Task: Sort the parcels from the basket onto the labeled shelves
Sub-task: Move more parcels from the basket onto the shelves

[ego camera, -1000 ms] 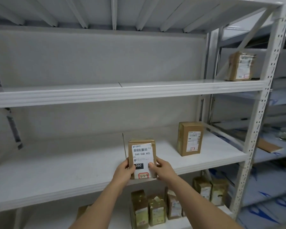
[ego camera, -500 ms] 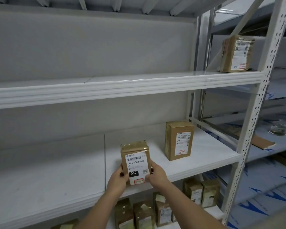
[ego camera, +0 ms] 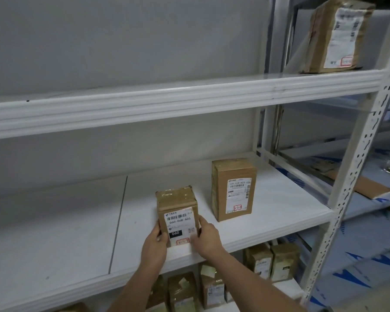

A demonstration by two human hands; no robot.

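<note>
Over the last second the parcel (ego camera: 178, 216) has come down from in front of the shelf edge and now stands upright on the middle shelf (ego camera: 54, 221), near its front lip. The left hand (ego camera: 154, 244) grips its left side and the right hand (ego camera: 206, 238) its right, label facing out. So the placing step looks all but done, judged from the box sitting flat; only letting go seems left.

At 2 o'clock from it, apart, stands a second box (ego camera: 233, 189) with its own label. At 1 o'clock, on the upper shelf (ego camera: 189, 97), a third box (ego camera: 338, 34) is cut off by the frame's top.

The small red-framed tags on the labels are too blurred to read, and no shelf label shows. The basket is out of view. The boxes below (ego camera: 271, 260) are partly hidden by the shelf and forearms.
</note>
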